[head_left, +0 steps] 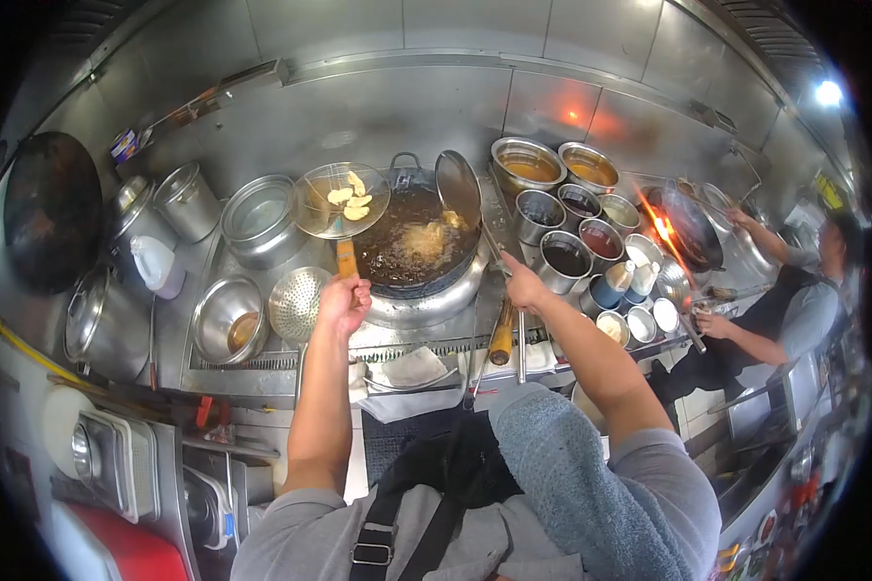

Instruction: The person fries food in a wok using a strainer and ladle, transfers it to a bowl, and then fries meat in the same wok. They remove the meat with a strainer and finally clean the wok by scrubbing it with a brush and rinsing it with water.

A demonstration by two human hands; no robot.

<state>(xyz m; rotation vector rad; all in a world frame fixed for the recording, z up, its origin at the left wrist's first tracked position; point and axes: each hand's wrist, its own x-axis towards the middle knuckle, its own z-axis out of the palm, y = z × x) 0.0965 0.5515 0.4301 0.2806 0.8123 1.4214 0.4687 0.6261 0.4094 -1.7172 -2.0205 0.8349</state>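
My left hand [344, 305] is closed around the wooden handle of a wire skimmer [315, 208]. Several pale yellow pieces [357, 198] lie in its mesh, which is held over the left rim of a wok [383, 276]. Dark oil fills the wok, and golden food [426, 240] bubbles in it. My right hand [526, 286] grips the long thin handle of a round metal skimmer [457, 186], whose head stands tilted over the wok's right side, just above the frying food.
Several metal pots of dark sauces [564, 257] stand right of the wok. A perforated ladle [300, 300] and steel bowl [231, 320] lie on the left. At far right, a co-worker [785, 310] handles a second wok [688, 228] beside flames. A wooden-handled tool [502, 334] rests at the front edge.
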